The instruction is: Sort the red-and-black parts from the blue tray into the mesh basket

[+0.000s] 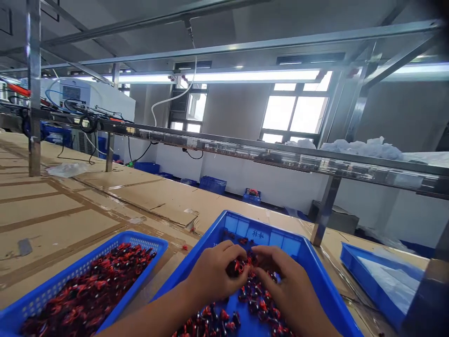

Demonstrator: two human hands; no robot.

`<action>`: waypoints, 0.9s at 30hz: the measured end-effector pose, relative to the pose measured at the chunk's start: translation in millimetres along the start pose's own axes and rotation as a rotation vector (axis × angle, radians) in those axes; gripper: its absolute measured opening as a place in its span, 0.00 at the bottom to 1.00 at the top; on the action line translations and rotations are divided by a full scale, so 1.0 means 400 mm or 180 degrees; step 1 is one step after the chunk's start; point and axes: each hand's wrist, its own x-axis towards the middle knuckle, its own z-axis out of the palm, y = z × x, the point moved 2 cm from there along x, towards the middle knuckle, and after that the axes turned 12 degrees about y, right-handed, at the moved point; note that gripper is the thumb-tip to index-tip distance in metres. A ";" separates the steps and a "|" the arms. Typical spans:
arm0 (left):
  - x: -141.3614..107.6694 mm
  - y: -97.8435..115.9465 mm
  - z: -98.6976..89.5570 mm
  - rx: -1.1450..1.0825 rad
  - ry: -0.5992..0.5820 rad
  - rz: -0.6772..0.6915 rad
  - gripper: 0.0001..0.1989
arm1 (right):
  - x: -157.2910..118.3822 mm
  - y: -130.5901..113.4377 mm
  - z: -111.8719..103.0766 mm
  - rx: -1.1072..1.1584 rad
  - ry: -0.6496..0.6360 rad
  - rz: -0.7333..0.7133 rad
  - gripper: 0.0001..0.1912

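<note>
Blue plastic tray (266, 225) directly under both hands, holding a loose spread of small red-and-black parts (256, 304), too small to identify. Left hand (215, 276) curled closed around a tangled clump of those parts (238, 267). Right hand (284, 285) just beside it, fingertips (261, 255) at the same clump, its grip unclear. Both hands together, almost touching, low over the tray.

Just left of the tray, a blue mesh basket (147, 243) piled full with similar red-and-black parts (87, 290). Well off to the right, a shallow blue tray (354, 262) lined with clear plastic film (389, 281). Beneath all three, a workbench covered in taped cardboard (59, 220). Above the bench, a steel rack (324, 210) with a long transparent shelf. Farther off, blue crates (213, 185) on the floor along a white wall, a white machine (87, 96) trailing cables at the left, and bright windows (294, 110).
</note>
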 end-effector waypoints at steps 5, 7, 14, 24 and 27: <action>-0.014 0.012 0.010 -0.0017 -0.0020 -0.0008 0.08 | -0.002 0.001 -0.008 -0.0088 0.0453 -0.0548 0.06; -0.022 0.018 0.018 0.0008 -0.0078 0.0005 0.09 | -0.002 0.007 -0.008 -0.0113 0.0527 -0.0669 0.04; -0.036 0.020 0.041 0.0377 -0.0264 0.0088 0.11 | -0.002 0.034 0.004 0.0195 0.0562 -0.0057 0.11; -0.027 0.010 0.061 0.0106 -0.0217 -0.0310 0.07 | -0.032 0.064 0.059 0.1355 -0.0242 0.1443 0.10; -0.023 0.007 0.056 0.0079 -0.0251 -0.0522 0.07 | -0.036 0.028 0.066 0.0303 -0.0265 0.0202 0.11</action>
